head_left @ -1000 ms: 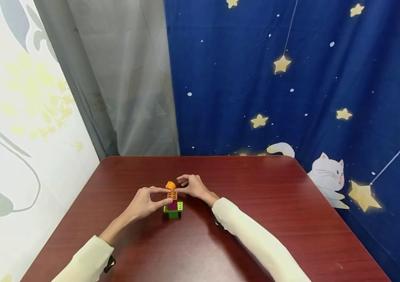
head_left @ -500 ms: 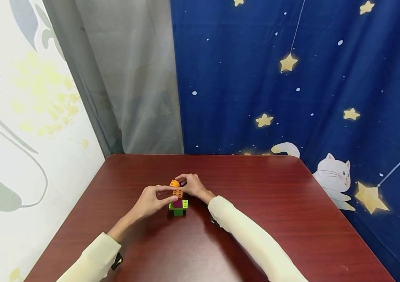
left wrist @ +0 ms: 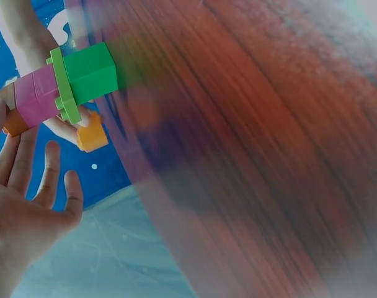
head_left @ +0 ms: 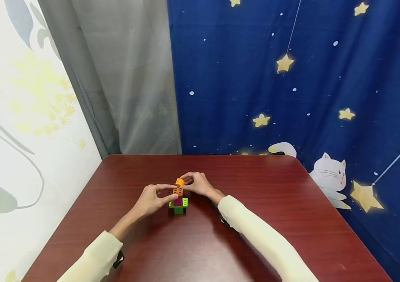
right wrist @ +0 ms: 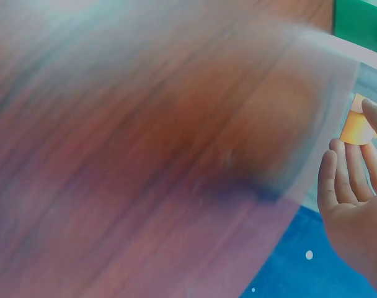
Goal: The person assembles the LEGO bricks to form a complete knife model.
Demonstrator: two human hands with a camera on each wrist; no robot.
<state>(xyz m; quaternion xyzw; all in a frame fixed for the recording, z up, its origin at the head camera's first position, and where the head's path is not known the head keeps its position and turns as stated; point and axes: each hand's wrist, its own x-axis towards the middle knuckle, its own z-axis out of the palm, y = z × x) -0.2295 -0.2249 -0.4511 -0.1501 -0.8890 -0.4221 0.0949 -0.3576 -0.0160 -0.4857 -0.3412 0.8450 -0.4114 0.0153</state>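
A stack of toy building bricks stands on the table: a green brick point(head_left: 178, 210) at the bottom, a lime plate point(head_left: 185, 202) across it, magenta bricks point(left wrist: 38, 95), and a dark orange brick point(head_left: 177, 191) on top. My left hand point(head_left: 152, 200) pinches the dark orange brick between thumb and fingers; in the left wrist view its other fingers spread out. My right hand point(head_left: 199, 184) holds a lighter orange, rounded brick point(head_left: 180, 182) just behind the stack's top. The right wrist view has that rounded brick point(right wrist: 357, 127) between thumb and fingertips.
The dark red wooden table point(head_left: 256, 196) stretches around the stack on all sides. Behind it hang a grey curtain point(head_left: 140, 98) and a blue star-patterned curtain point(head_left: 221, 98). A white patterned curtain point(head_left: 55, 156) borders the left side.
The rounded brick has shifted from slightly left of the stack's top to slightly right of it, with the right hand's raised fingers closing in on it. My left hand keeps its pinch.
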